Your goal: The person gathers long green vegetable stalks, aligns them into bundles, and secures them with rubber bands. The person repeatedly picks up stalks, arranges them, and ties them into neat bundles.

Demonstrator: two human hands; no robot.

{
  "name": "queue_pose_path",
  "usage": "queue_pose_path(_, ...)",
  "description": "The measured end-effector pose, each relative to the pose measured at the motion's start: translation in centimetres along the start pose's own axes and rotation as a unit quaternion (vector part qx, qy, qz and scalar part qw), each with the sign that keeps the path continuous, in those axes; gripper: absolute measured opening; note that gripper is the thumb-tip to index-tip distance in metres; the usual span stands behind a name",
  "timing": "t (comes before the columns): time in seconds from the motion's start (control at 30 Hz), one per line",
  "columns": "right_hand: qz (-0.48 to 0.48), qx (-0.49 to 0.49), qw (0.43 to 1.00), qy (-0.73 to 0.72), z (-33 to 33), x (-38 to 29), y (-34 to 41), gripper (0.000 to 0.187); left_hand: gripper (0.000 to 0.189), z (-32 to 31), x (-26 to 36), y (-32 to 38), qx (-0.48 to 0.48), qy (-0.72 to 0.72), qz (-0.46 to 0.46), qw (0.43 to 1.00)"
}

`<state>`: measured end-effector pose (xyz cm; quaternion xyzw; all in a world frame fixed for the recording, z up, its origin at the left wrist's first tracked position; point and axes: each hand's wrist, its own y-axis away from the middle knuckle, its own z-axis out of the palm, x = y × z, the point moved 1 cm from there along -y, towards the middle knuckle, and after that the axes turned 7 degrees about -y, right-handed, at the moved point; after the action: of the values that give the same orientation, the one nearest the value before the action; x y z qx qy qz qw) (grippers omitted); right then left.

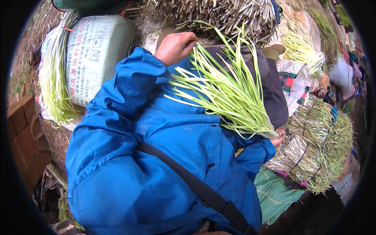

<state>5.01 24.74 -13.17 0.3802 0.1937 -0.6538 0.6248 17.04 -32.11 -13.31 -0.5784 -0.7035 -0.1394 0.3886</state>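
A loose bunch of long, thin, yellow-green leaves, like blanched chives (pixel 235 97), lies fanned out across my lap. My right hand (pixel 279 137) grips its pale base at the right, partly hidden by the leaves and my blue sleeve. At the upper left of the bunch, my left hand (pixel 177 47) has its thumb and fingers closed at the tip of a leaf; the fingertips are turned away, so how many leaves it pinches cannot be told. The leaf tips spread towards my left arm and over my dark trouser leg.
A tied chive bundle (pixel 54 73) rests against a stuffed woven sack (pixel 97 55) bearing print at left. A large pile of pale stalks (pixel 214 14) lies ahead. Strapped bundles (pixel 314 147) and green sheeting (pixel 273 191) are at right, more chives (pixel 302 50) beyond. Bricks (pixel 26 132) stand at far left.
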Motion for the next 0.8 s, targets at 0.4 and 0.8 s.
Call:
queue_pose_path(0.4,-0.002,-0.006,0.999,-0.037,0.0,0.7,0.4,0.014,0.017,-1.9,-5.5,-4.0,0.05,-0.04,-0.129,0.99)
queue_pose_path(0.8,-0.007,-0.012,0.998,-0.064,-0.2,1.6,0.1,0.014,0.016,-5.3,1.6,6.4,-0.031,-0.057,0.101,0.993)
